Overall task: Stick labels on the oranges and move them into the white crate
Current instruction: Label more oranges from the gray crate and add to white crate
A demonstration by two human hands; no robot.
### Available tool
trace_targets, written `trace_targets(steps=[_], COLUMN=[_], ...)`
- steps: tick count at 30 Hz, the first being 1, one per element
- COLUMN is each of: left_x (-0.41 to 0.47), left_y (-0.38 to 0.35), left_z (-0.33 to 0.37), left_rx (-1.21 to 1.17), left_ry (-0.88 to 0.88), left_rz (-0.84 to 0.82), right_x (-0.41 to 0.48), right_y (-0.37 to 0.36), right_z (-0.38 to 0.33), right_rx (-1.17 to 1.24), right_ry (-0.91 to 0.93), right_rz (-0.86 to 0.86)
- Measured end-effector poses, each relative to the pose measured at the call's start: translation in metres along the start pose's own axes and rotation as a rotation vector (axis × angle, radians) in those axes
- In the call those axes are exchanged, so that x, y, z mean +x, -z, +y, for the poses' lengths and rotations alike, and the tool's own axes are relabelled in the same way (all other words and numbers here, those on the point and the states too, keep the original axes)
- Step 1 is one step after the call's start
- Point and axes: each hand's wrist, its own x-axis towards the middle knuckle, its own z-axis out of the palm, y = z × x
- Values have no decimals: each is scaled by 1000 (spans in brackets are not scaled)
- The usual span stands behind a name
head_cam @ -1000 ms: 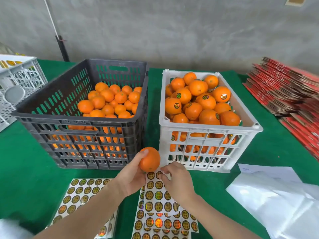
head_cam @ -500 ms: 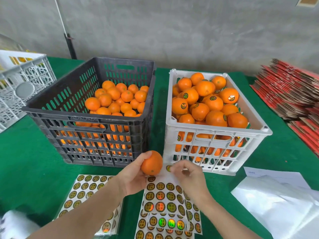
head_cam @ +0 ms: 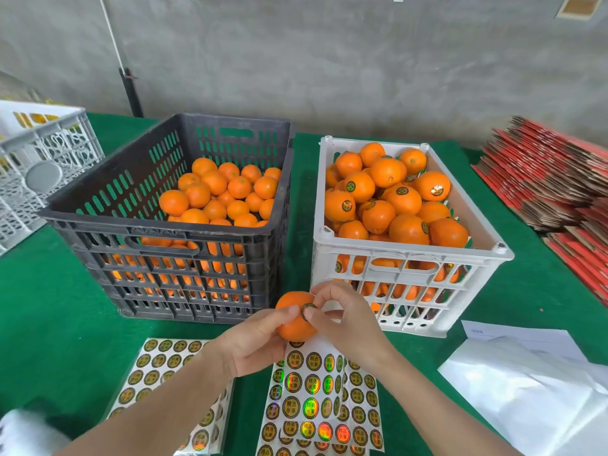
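Observation:
My left hand [head_cam: 255, 340] grips an orange [head_cam: 292, 312] in front of the two crates. My right hand [head_cam: 345, 315] pinches a round gold label [head_cam: 308, 311] against the orange's right side with thumb and forefinger. The white crate [head_cam: 411, 255] stands at the right, heaped with labelled oranges [head_cam: 394, 199]. At the left, the dark grey crate [head_cam: 108, 225] holds plain oranges [head_cam: 223, 195]. Sheets of round labels [head_cam: 316, 396] lie on the green cloth under my hands.
Another label sheet [head_cam: 158, 366] lies at the lower left. White plastic bags and paper [head_cam: 526, 390] cover the lower right. Red flat cartons [head_cam: 552, 185] are stacked at the far right. A second white crate [head_cam: 39, 162] stands at the far left.
My right hand lifted a label off the sheet and brought it up onto the orange. The left hand kept hold of the orange and raised it slightly.

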Motion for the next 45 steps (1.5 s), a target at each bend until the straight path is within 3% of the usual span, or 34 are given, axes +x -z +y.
trace_targets(steps=[5,8,13,16,18,20,22,24,26,33,37,39,41,42,45], left_x=[-6,-8,-4,1,4,7,5,3,0,-3,-5,-5,-5,-5,-5], left_y=[0,-2,-14,-24,-29,-32,-36,-39,-43,-50,-57,-60,-61,-63,-66], left_z=[7,15,28,34,38,39,39,39,40,45,46,46,45,45,44], left_rx=[59,128,191,164,138,157,191,182,163,233,221,216,206,192,111], left_ry=[-20,-8,-3,-2,-5,-68,-135,-156,-162,-153,-190,-216,-237,-248,-252], left_rz=[-57,-97,-127,-97,-3,99,139,172,182,352,367,382,390,394,365], right_x=[-5,-1,-6,-5,10,39,77,110,132,152,144,130,100,80,28], right_y=[-1,13,27,34,50,73,96,111,116,112,110,112,102,91,51], right_z=[-3,-7,-17,-26,-38,-44,-43,-31,-14,-9,-14,-27,-39,-44,-41], right_rx=[-14,67,-100,-230,-134,-43,-196,-422,-564,-949,-960,-888,-515,-336,-315], right_ry=[67,-90,60,172,232,242,173,22,-90,-89,-126,28,286,407,462], right_rz=[105,-31,-259,-141,5,190,294,221,39,-328,-361,-140,217,268,117])
